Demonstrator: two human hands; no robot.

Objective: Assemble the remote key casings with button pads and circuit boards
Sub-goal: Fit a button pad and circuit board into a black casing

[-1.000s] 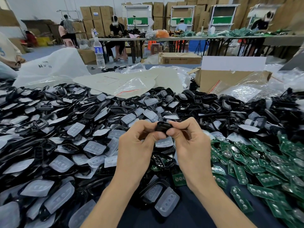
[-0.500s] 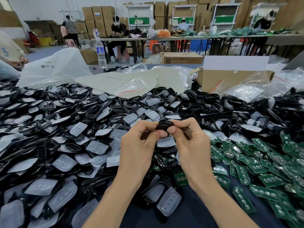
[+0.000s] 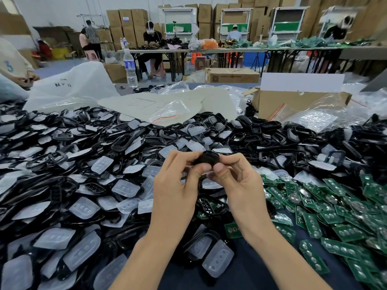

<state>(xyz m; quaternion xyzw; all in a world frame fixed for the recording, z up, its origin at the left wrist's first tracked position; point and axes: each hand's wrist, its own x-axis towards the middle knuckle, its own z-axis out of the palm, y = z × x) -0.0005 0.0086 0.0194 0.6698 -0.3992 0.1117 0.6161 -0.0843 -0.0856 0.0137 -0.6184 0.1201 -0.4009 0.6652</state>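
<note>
A black remote key casing is held up over the table's middle, pinched from both sides. My left hand grips its left end with thumb and curled fingers. My right hand grips its right end the same way, thumbs nearly touching below it. Its inside is hidden by my fingers. Black casings and translucent button pads lie heaped across the left and centre. Green circuit boards are piled at the right.
A cardboard box and clear plastic bags stand behind the heap at the right, and a white bag and a water bottle at the back left. Other people work at tables further back.
Both hands have stayed together on the casing, with only small shifts of the fingers and thumbs. The view has tilted a little.
</note>
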